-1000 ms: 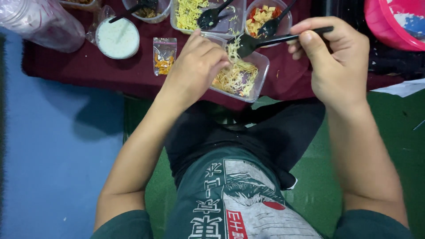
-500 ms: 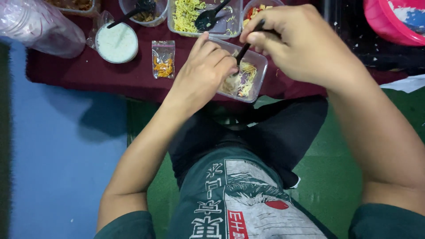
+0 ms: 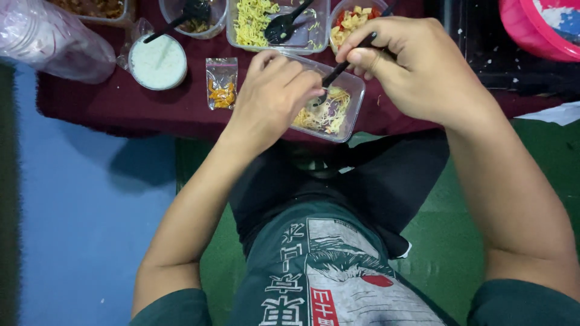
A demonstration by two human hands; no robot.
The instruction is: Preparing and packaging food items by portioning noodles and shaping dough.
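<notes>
The rectangular container point(image 3: 338, 115) under both hands is clear, thin plastic with a glossy rim. The fork point(image 3: 338, 72) pinched in the right hand point(image 3: 417, 69) is black plastic, smooth with a slight sheen. The tabletop point(image 3: 121, 111) is covered in dark maroon cloth, matt and faintly napped. The small sachet point(image 3: 222, 90) is transparent glossy film. The round tub point(image 3: 159, 62) has a clear plastic wall holding a matt white sauce. The bag point(image 3: 54, 45) at upper left is crinkled, shiny plastic. The pink basin point(image 3: 531, 33) looks like smooth moulded plastic. The floor mat point(image 3: 78, 199) is matt blue.
</notes>
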